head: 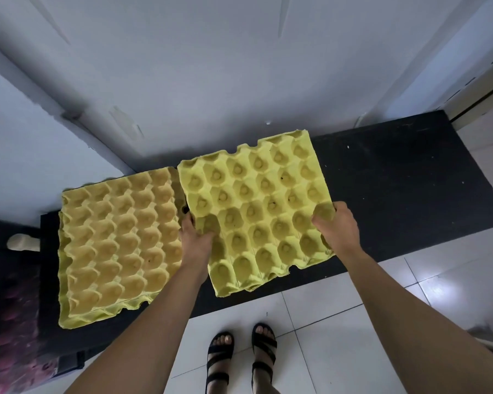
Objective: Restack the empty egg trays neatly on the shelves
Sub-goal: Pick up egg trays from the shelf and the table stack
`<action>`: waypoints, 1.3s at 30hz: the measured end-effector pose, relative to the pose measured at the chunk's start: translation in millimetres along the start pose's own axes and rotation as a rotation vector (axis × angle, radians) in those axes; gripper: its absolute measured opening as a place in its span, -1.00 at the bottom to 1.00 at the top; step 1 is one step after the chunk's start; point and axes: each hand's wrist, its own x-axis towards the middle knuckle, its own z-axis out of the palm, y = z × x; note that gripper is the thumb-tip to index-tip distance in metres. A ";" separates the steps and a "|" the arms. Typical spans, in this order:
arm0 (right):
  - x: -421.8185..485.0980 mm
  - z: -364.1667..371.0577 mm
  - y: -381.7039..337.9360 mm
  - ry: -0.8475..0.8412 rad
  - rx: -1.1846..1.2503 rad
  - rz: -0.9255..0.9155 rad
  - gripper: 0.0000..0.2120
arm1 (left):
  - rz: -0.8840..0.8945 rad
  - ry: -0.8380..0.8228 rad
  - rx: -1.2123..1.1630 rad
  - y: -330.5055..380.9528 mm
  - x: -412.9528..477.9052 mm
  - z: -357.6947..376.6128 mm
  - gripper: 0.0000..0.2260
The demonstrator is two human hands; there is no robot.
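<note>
hands, left hand (pixel 195 240) and right hand (pixel 339 228), grip one lot of egg trays (pixel 256 200); one tray stack (pixel 111 240) lies beside.

egg trays (pixel 256 209): yellow | shelf (pixel 410 180): black | floor tiles (pixel 339 322): white | sandals (pixel 219 356): black

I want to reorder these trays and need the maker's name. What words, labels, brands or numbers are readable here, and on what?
No readable text anywhere in view.
The held egg tray, gripped by the left hand and right hand: plain, only dark specks.
The tray stack: no print.
The black shelf: only pale flecks.
</note>
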 end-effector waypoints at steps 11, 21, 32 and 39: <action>-54.4 -57.3 -42.3 -0.134 0.024 -0.119 -0.43 | 0.229 0.008 0.023 72.7 -55.9 -29.0 -0.57; -161.0 -137.0 -126.7 0.110 0.146 -0.300 -0.51 | 0.848 0.123 0.860 178.9 -167.0 -112.9 -0.45; -289.4 -160.5 -177.4 0.047 0.282 -0.436 -0.44 | 1.243 0.057 1.525 150.4 -306.5 -212.0 -0.39; -414.2 -134.8 -172.8 -0.094 0.313 -0.560 -0.24 | 1.293 0.418 1.352 75.0 -415.6 -307.9 -0.41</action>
